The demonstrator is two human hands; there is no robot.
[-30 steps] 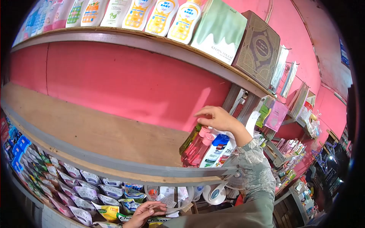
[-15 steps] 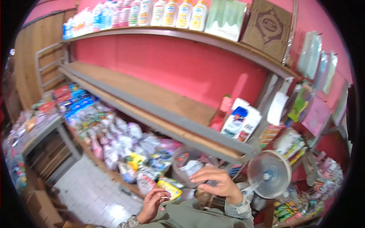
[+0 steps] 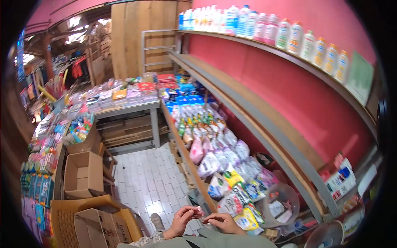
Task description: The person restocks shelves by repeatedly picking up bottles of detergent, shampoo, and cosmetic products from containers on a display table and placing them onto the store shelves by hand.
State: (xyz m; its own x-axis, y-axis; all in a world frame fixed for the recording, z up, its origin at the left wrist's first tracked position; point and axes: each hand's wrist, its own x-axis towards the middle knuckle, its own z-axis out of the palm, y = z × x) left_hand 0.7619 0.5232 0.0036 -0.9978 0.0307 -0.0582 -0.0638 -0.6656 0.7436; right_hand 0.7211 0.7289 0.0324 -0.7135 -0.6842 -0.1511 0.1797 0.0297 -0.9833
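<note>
My left hand is closed in a pinch on a small pink-and-white thing, too small to name. Close beside it is my right hand, fingers bent and pressed together; whatever they hold is hardly visible. Both hands are low in the view, above my lap. Just beyond them lie a yellow packet and a white-and-pink packet on the low display. To the right of these stands a clear round tub with small packets inside.
A long brown shelf runs along the pink wall, with bottles lined up above it. Bagged goods fill the low display. At left are an open cardboard box and a chair. A fan stands lower right.
The view has swung left, bringing the left-hand tables, boxes and chair into sight. My hands, apart before, have come together, and the small pink-and-white thing now shows between them.
</note>
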